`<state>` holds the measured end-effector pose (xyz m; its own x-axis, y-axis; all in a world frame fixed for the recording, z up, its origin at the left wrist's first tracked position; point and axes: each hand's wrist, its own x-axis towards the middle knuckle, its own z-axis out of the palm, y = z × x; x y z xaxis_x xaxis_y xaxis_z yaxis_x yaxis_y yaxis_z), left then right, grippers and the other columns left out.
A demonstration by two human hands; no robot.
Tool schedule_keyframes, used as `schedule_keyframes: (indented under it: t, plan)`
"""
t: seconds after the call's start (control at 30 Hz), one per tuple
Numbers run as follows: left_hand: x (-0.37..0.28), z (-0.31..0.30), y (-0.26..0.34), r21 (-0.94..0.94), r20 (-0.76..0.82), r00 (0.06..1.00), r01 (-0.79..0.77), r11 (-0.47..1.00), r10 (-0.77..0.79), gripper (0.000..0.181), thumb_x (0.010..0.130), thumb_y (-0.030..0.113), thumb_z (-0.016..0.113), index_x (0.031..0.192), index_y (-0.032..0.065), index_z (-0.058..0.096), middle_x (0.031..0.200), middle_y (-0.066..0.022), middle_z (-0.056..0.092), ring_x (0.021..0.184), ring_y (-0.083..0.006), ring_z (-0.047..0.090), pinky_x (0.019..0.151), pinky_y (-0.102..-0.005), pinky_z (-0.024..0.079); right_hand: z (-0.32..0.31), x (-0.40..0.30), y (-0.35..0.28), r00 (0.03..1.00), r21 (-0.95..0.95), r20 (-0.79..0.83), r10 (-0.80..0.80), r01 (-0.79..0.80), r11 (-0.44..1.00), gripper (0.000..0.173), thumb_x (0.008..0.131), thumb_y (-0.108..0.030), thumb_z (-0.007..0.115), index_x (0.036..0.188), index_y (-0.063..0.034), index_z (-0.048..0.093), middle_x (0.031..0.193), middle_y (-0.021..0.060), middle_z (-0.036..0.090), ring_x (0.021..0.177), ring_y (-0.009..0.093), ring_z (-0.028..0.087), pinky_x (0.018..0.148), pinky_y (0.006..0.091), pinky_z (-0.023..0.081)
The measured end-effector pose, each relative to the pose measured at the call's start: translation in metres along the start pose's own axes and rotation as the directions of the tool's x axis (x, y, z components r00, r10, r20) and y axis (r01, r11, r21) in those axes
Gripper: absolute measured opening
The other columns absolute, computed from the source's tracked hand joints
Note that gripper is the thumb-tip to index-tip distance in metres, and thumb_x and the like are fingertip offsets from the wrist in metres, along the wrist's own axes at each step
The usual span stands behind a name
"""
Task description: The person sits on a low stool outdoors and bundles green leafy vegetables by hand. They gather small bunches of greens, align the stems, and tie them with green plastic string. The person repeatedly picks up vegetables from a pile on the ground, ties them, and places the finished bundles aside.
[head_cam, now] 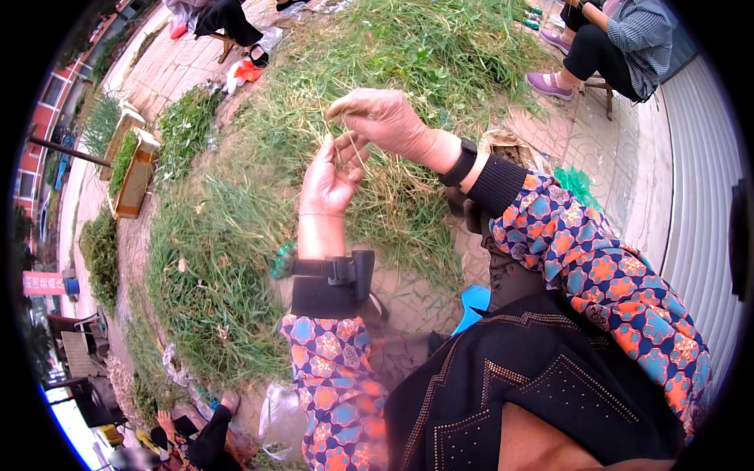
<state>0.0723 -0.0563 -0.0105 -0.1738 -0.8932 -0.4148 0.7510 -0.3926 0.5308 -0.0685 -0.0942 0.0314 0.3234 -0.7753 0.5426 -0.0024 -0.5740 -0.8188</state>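
My left hand (331, 182) is raised palm-up over a large heap of cut green plants (400, 65), its thumb and fingers bent around thin stalks. Just above and to the right, my right hand (386, 120) curves over with thumb and fingertips drawn together on the same thin plant stalks (347, 148). The two hands nearly touch at the fingertips. Where the stalks end is hard to tell against the pale grass behind them. Below my hands lies a looser patch of yellowish stems (389, 188).
Another green heap (218, 294) spreads to the left, near cardboard boxes (136, 173) with greenery. Seated people are at top left (227, 23), top right (612, 47) and bottom left (200, 435). A clear plastic bag (281, 421) and a green net bag (574, 183) lie nearby.
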Motion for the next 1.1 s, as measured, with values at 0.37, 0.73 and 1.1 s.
schedule_keyframes:
  t: [0.37,0.73,1.1]
  plan:
    - [0.013,-0.032,0.014,-0.239,0.185,0.981,-0.01,0.971,0.056,0.025,0.093,0.024,0.041,0.095,0.002,0.053,0.092,-0.0114,0.058,0.085,-0.0233,0.056,0.078,-0.0346,0.047,0.014,-0.019,0.01,0.89,-0.321,0.349,-0.293,0.407,0.855,0.017,0.067,-0.008,0.067,0.084,-0.0115,0.065,0.085,0.0016,0.062,0.088,0.02,0.057,0.075,0.0319,0.046]
    - [0.001,-0.029,0.022,-0.253,0.126,0.987,-0.066,0.965,0.101,0.021,0.093,0.021,0.042,0.093,0.0013,0.05,0.096,-0.0145,0.055,0.094,-0.0265,0.054,0.08,-0.0383,0.049,0.017,-0.025,0.012,0.864,-0.299,0.335,-0.376,0.475,0.828,0.019,0.069,-0.006,0.062,0.087,-0.0127,0.065,0.091,0.0014,0.061,0.096,0.021,0.056,0.082,0.0374,0.041]
    - [0.002,-0.027,0.02,-0.165,0.025,0.984,-0.169,0.972,0.176,0.02,0.093,0.02,0.041,0.093,0.0017,0.049,0.093,-0.0163,0.058,0.086,-0.0275,0.058,0.076,-0.0424,0.051,0.015,-0.015,0.016,0.964,0.039,0.15,0.219,-0.227,0.973,0.014,0.077,-0.014,0.058,0.085,-0.0044,0.065,0.078,0.0074,0.065,0.072,0.013,0.061,0.067,0.0264,0.048]
